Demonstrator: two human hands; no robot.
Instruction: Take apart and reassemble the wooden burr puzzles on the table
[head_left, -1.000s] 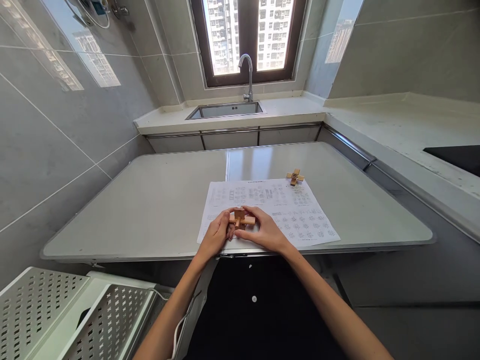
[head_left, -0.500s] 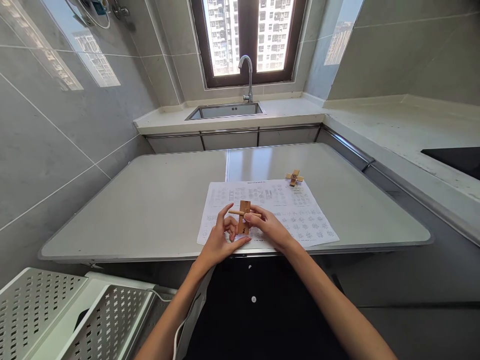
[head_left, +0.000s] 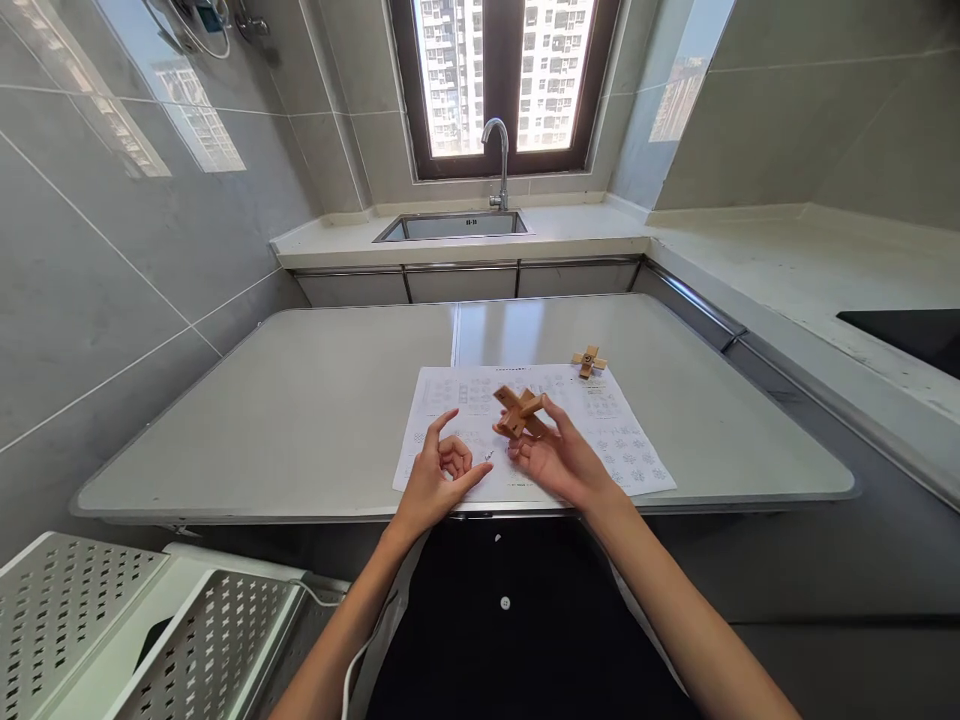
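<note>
Over the printed sheet (head_left: 450, 400), my right hand (head_left: 556, 460) holds a wooden piece assembly (head_left: 519, 412) made of crossed brown blocks, gripping it at its right side. My left hand (head_left: 442, 475) is to the left of it, holding nothing, its index finger and thumb apart and the other fingers curled. A gap separates the left fingertips from the assembly. A second crossed wooden assembly (head_left: 589, 362) rests at the sheet's upper right corner. The sheet bears rows of small line drawings.
The sheet lies on a white table (head_left: 300, 400) with rounded corners. Behind it are a counter with a sink (head_left: 454, 227) and a faucet (head_left: 504, 165). A white perforated rack (head_left: 240, 610) stands at the lower left, with a cable beside it.
My left hand has let go of the wooden assembly. My right hand has moved it slightly right and up and turned it, so its crossed blocks now face another way.
</note>
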